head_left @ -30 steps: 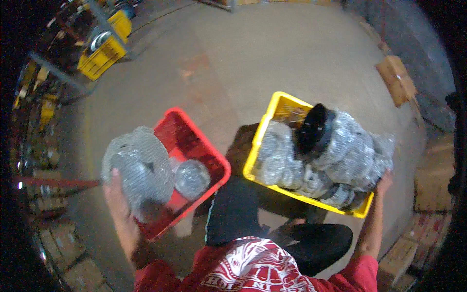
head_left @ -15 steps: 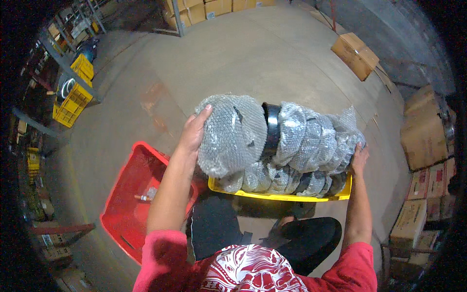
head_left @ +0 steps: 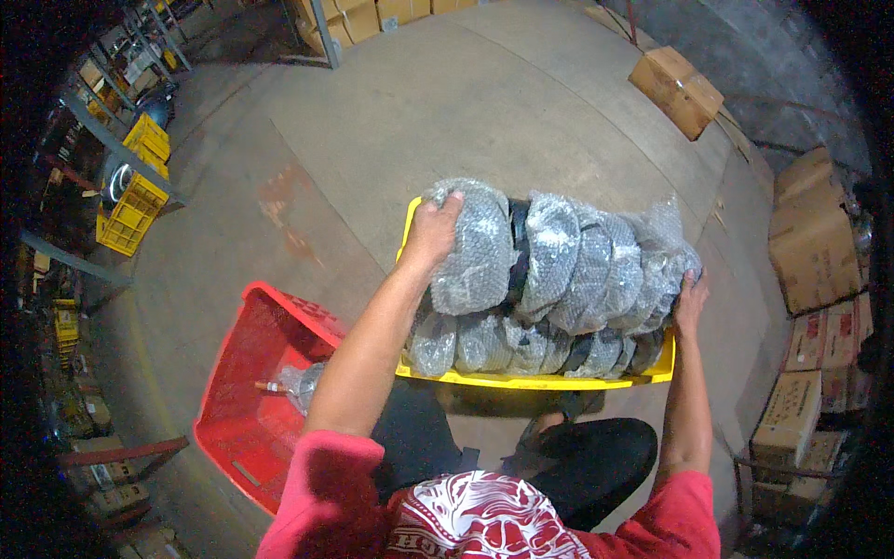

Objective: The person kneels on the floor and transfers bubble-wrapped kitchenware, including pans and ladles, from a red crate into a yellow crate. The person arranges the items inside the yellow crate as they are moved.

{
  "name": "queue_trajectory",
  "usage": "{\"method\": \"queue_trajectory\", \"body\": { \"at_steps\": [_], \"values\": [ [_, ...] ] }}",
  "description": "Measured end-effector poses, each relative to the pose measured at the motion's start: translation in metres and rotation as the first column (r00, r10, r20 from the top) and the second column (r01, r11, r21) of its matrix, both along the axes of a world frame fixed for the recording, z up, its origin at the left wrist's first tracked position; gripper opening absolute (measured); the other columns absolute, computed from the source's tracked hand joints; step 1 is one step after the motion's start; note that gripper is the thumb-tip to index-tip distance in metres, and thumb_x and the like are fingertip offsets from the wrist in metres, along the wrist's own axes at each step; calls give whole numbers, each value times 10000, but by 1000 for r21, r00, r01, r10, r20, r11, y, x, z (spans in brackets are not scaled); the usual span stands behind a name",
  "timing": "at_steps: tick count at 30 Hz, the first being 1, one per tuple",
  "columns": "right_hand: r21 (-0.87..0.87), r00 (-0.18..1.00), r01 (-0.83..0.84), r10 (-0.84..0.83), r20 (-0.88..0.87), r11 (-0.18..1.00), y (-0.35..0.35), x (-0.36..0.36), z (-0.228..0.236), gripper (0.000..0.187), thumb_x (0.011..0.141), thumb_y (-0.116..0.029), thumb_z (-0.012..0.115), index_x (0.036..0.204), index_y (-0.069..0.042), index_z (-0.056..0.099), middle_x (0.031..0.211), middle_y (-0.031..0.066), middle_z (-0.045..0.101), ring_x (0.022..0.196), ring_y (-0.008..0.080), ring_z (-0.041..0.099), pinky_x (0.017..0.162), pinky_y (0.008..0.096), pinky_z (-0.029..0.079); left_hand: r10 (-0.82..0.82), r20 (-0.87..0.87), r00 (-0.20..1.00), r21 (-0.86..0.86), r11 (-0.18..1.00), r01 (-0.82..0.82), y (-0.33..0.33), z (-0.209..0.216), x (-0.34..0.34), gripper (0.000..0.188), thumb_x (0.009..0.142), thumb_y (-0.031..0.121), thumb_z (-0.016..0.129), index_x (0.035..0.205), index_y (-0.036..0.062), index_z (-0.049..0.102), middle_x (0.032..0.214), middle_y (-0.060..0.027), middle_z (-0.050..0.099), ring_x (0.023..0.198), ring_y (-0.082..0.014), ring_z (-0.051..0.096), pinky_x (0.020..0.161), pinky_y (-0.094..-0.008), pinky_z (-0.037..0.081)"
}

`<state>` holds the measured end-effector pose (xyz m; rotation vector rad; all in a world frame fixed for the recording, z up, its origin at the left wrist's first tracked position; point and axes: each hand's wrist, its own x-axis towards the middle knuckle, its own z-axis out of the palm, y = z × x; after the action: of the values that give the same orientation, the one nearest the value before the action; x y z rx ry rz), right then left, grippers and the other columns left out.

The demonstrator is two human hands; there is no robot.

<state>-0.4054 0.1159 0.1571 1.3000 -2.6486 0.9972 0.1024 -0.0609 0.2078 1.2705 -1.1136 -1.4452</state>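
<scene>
My left hand (head_left: 437, 231) grips the left side of a thick, round bubble-wrapped bundle (head_left: 477, 261), thumb and fingers pressed on the plastic. This bundle stands on edge at the left end of the upper row in a yellow crate (head_left: 521, 380). A black band (head_left: 520, 244) shows between it and the other wrapped bundles (head_left: 589, 265). My right hand (head_left: 690, 303) is curled round the outer side of the rightmost wrapped bundle (head_left: 663, 279); part of its fingers is hidden. A lower row of wrapped bundles (head_left: 484, 345) lies beneath, near the crate's front rim. What the wrapping holds is hidden.
A red crate (head_left: 233, 410) stands at my left with a plastic-wrapped piece (head_left: 303, 384) inside. Yellow crates (head_left: 135, 210) sit by the shelving far left. A cardboard box (head_left: 676, 91) lies far right; stacked cartons (head_left: 787, 419) line the right side.
My left hand has moved right with the round bundle, turning it edge-on and bringing it against the upper row. The crate's left rim now shows. My right hand stays at the right end.
</scene>
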Motion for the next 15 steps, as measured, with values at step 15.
{"method": "queue_trajectory", "body": {
  "at_steps": [15],
  "values": [
    [385, 920, -85, 221, -324, 919, 8, -54, -39, 653, 1059, -458, 395, 1510, 12, 362, 1572, 243, 343, 1446, 436, 293, 1199, 512, 204, -45, 476, 878, 38, 999, 31, 45, 25, -15, 528, 988, 438, 580, 895, -76, 662, 823, -269, 674, 815, -391, 685, 773, -486, 530]
  ]
}}
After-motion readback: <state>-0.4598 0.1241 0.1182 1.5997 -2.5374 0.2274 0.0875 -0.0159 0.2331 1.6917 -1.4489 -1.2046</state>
